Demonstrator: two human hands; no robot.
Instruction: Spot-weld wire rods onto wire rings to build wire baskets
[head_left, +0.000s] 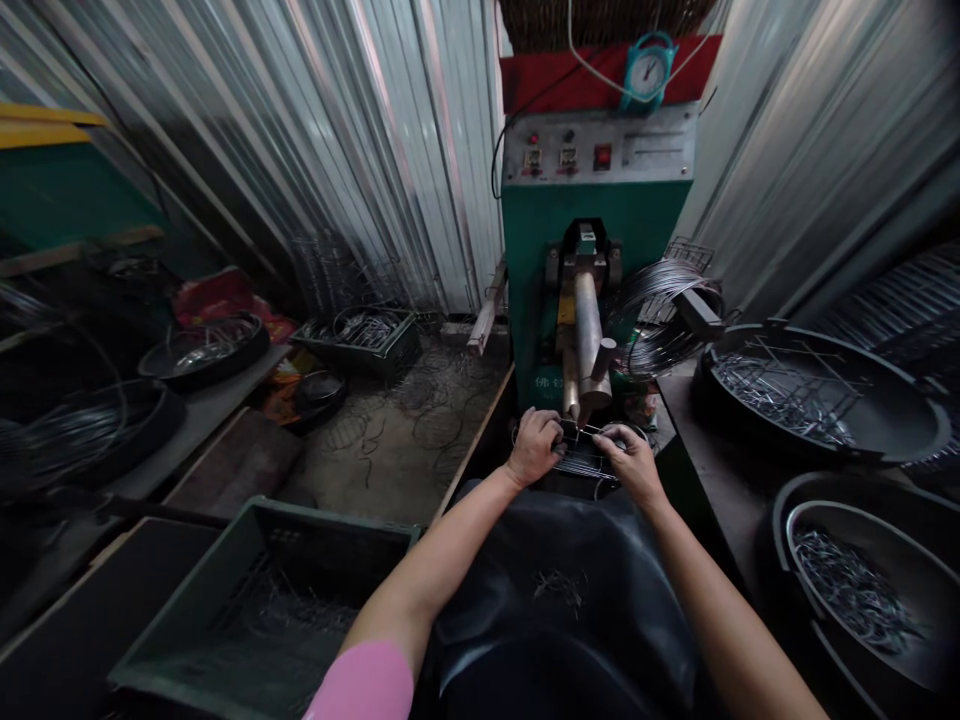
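"What do the hands hold?"

"The left hand (pixel 537 446) and the right hand (pixel 630 460) both pinch one thin wire (pixel 588 431)."

"Where is it?"

"Between them, near the metal tips (pixel 572 408) of the green machine (pixel 532 230); to their right, a black pan (pixel 900 405) is on the bench (pixel 731 515)."

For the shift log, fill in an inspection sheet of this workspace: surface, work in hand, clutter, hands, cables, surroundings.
Surface: dark bench at right, bearing black basins of metal pieces.
Work in hand: thin wire piece at the lower tips of the green machine.
Clutter: loose wire scraps on the dark apron; tangled wire on the floor.
Hands: right hand pinches the wire piece; left hand curled by its other end, grip unclear.
Cables: pale cable across the machine's top; dark cable hanging at its left.
Surroundings: corrugated metal walls; green crate at lower left.
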